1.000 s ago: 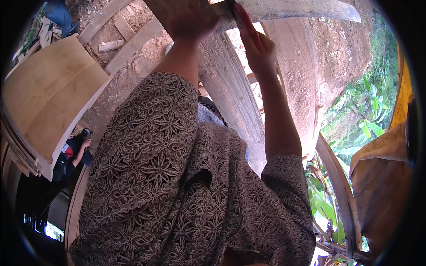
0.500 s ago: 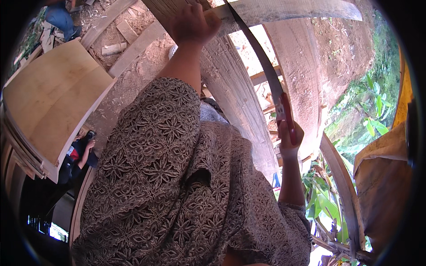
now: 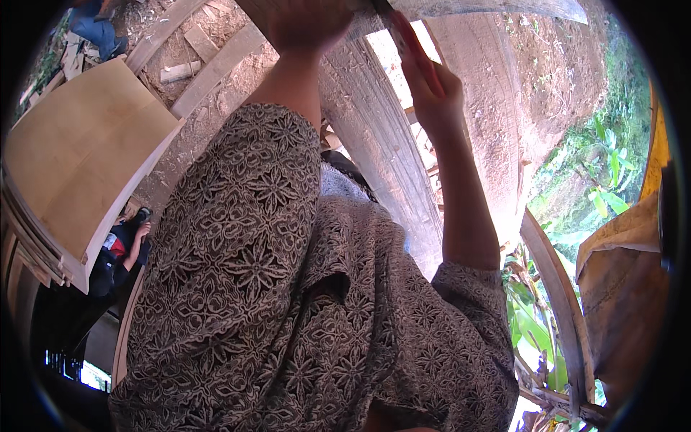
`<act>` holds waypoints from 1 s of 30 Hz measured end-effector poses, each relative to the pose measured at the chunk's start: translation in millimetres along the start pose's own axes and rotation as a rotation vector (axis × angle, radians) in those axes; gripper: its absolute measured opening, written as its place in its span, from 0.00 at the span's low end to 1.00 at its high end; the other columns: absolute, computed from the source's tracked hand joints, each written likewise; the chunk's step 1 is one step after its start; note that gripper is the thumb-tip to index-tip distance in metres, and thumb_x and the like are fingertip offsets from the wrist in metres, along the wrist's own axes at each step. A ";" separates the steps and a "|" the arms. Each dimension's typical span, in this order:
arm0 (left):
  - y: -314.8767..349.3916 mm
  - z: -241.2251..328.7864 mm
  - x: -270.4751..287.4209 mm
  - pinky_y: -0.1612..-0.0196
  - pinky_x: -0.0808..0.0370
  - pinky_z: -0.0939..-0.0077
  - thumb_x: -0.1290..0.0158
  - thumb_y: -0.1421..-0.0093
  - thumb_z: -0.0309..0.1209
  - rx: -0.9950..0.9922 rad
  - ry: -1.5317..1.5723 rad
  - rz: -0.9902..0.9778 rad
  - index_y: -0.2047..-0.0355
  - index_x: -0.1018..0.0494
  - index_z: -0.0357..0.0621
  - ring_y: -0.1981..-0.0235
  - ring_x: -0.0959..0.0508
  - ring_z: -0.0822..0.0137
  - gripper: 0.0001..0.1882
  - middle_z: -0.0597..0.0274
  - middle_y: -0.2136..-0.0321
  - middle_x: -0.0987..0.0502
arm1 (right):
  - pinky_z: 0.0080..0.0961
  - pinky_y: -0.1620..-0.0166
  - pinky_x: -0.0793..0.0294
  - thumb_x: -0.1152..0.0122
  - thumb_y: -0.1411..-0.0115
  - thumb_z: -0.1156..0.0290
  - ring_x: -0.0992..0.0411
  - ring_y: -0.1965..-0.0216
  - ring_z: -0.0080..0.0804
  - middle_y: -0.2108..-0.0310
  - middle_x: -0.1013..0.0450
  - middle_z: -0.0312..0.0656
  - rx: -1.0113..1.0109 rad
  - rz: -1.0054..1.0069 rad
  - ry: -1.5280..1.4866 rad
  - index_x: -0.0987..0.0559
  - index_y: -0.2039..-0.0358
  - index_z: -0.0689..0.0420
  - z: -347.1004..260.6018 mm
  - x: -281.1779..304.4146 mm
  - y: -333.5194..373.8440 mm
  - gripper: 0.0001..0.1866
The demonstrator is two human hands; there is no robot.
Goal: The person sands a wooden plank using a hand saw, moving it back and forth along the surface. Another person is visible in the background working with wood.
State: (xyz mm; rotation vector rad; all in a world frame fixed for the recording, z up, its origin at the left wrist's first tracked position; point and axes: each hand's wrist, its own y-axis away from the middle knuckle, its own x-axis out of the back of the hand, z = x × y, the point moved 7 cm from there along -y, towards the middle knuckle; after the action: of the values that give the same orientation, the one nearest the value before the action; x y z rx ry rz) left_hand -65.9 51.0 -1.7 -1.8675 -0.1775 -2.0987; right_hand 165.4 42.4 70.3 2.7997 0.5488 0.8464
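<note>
My right hand [image 3: 437, 93] is closed round the red handle of a hand saw [image 3: 412, 50]. Only a short dark stretch of its blade shows, meeting a pale wooden plank [image 3: 497, 9] that runs along the top of the view. To the left of the saw, my left hand [image 3: 311, 27] presses down on the wood with its fingers folded; it is blurred and partly cut off by the upper edge. A darker board [image 3: 260, 16] shows beside that hand. Both forearms reach forward from patterned sleeves.
Long rough boards [image 3: 378, 137] lie below my arms, with a wider one [image 3: 486, 86] to the right. A stack of plywood sheets [image 3: 86, 158] stands at left. One person [image 3: 122, 252] is beneath it; another person's leg [image 3: 97, 32] shows far left. Offcuts [image 3: 180, 72] litter the ground.
My right hand has pushed the saw forward and to the left, so most of the blade has gone out of view. My left hand stays on the wood, now slightly higher in the picture.
</note>
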 end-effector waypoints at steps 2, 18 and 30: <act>0.6 -12.0 -3.8 0.55 0.23 0.44 0.46 0.44 0.53 0.163 0.113 0.006 0.57 0.24 0.44 0.56 0.19 0.47 0.26 0.51 0.60 0.22 | 0.24 0.75 0.41 0.36 0.32 0.66 0.39 0.78 0.14 0.84 0.35 0.30 -0.129 -0.043 -0.096 0.22 0.75 0.61 20.9 41.2 77.0 0.16; 8.5 -8.6 -15.6 0.51 0.27 0.53 0.48 0.43 0.61 0.136 0.077 -0.197 0.54 0.25 0.46 0.51 0.23 0.55 0.32 0.54 0.54 0.22 | 0.33 0.68 0.28 0.36 0.36 0.49 0.27 0.74 0.26 0.80 0.26 0.42 -0.107 -0.048 0.032 0.18 0.70 0.63 -45.2 -40.3 -108.4 0.25; 4.0 -18.8 -5.9 0.57 0.26 0.41 0.47 0.43 0.54 0.167 0.211 0.161 0.60 0.27 0.46 0.62 0.20 0.45 0.24 0.49 0.61 0.22 | 0.15 0.75 0.41 0.42 0.28 0.66 0.36 0.78 0.11 0.80 0.30 0.28 -0.115 -0.090 -0.008 0.17 0.55 0.64 8.3 95.4 133.0 0.14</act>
State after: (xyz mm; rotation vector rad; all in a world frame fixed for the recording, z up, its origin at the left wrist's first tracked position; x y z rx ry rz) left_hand -81.8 42.4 -10.6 -1.5030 -0.1421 -2.0841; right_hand 283.3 -42.9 145.7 2.6519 0.6002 0.8211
